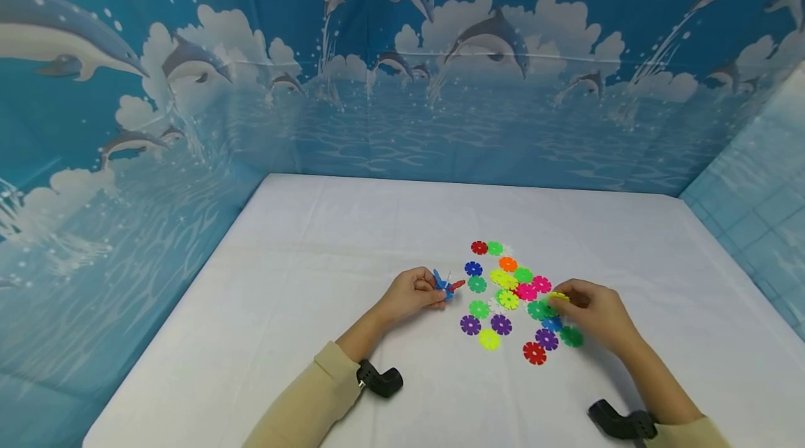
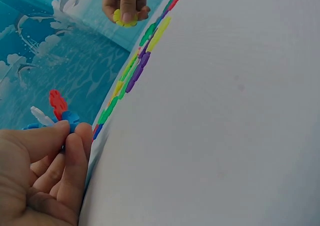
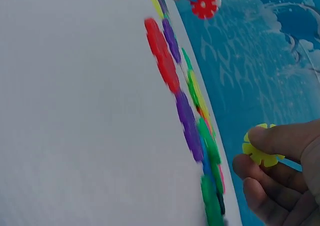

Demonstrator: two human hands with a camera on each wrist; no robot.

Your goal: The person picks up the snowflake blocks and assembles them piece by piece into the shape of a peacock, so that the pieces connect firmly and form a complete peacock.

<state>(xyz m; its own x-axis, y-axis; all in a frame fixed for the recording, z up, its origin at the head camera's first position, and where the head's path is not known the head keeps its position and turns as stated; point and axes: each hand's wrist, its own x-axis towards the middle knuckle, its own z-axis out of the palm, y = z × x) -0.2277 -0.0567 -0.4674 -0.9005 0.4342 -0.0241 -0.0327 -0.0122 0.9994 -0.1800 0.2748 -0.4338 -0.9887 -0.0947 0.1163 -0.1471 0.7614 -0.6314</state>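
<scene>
My left hand pinches a small cluster of notched plastic discs joined together, with blue discs, a red disc and a white disc. Between thumb and fingers, my right hand pinches a yellow notched disc, raised over the right side of the loose discs. Beneath that hand lie green discs, a blue disc and a purple disc. The two hands are apart, with the scattered discs spread between them.
Several more flat discs lie on the white tablecloth, among them a red one, an orange one and a pink one. A dolphin-print curtain borders the table behind. Black wrist cameras sit on both forearms.
</scene>
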